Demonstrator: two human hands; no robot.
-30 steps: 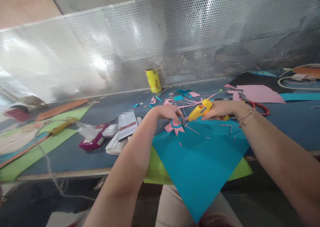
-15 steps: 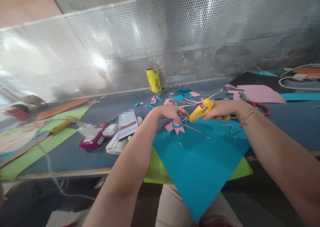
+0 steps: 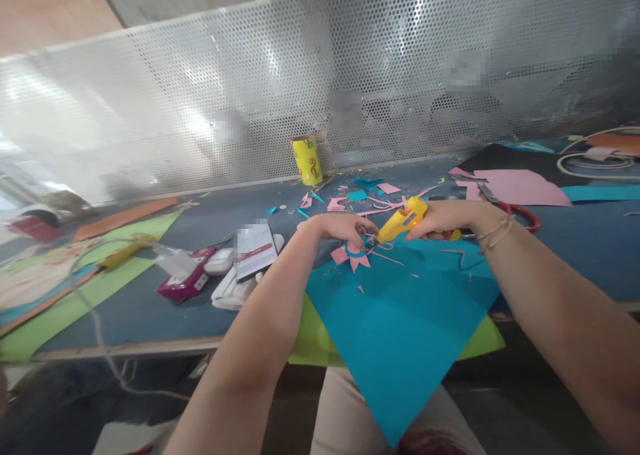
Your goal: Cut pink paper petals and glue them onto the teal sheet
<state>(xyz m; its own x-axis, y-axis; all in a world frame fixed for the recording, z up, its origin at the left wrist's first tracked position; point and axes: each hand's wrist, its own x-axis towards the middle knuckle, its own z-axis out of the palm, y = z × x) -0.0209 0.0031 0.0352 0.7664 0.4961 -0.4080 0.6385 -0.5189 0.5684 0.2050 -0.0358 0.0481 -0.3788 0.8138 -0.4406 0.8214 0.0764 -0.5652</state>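
In the head view my right hand (image 3: pixel 443 217) is wrapped round a yellow hot glue gun (image 3: pixel 401 222), with an orange light glowing on its body. The gun's nozzle points left and down, close to the fingertips of my left hand (image 3: pixel 346 227). Bent fingers of that left hand hold a pink star-shaped paper flower (image 3: pixel 358 263) with a blue ring at its middle; the fingers partly hide it. Beneath lies a large blue sheet (image 3: pixel 400 328), one corner hanging over the table edge, scattered with thin pink scraps. A lime green sheet (image 3: pixel 313 338) shows under it.
Blue and pink paper scraps (image 3: pixel 357 196) lie beyond my hands, near a yellow roll (image 3: pixel 307 161). Red-handled scissors (image 3: pixel 517 216) rest at right by pink paper (image 3: pixel 525 187). At left are a phone (image 3: pixel 255 249), a purple power strip (image 3: pixel 187 283) and another glue gun (image 3: pixel 125 252).
Both hands keep nearly the same place. A thin pink strip by the nozzle now looks curled into a loop; otherwise little differs.
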